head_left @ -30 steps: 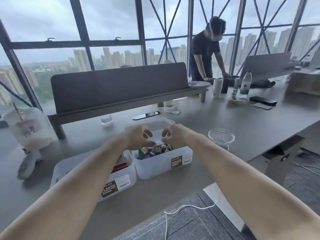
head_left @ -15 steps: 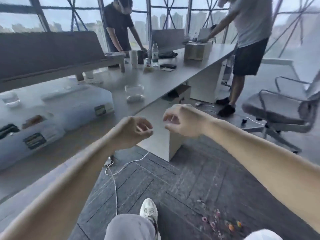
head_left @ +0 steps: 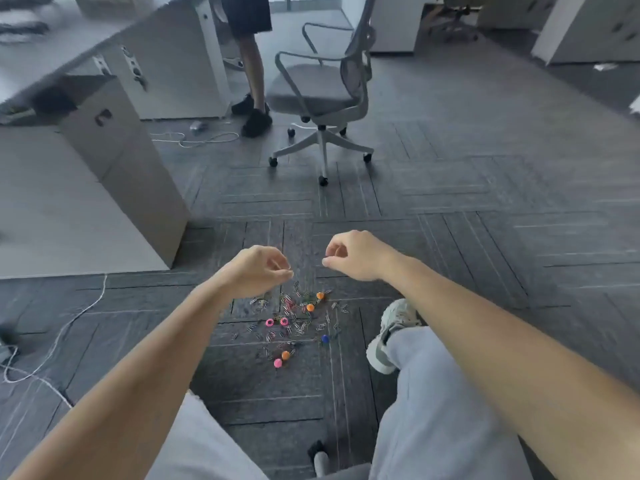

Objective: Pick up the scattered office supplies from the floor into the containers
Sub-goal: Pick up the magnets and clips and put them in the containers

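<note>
I see left hand point(head_left: 258, 270) curled, empty | right hand point(head_left: 353, 255) curled, empty | both hands above paper clips point(head_left: 288, 301) and pushpins point(head_left: 285, 355) scattered on floor point(head_left: 485, 237)

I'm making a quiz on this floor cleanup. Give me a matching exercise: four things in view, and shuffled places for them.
Things: 1 office chair; 2 black shoes; 3 paper clips; 4 sneaker.
Places: A carpet just below the left hand and right hand; B right of the clip pile; C beyond the pile, top centre; D beside the desk end, left of the chair.
Pairs: 1-C, 2-D, 3-A, 4-B.
</note>
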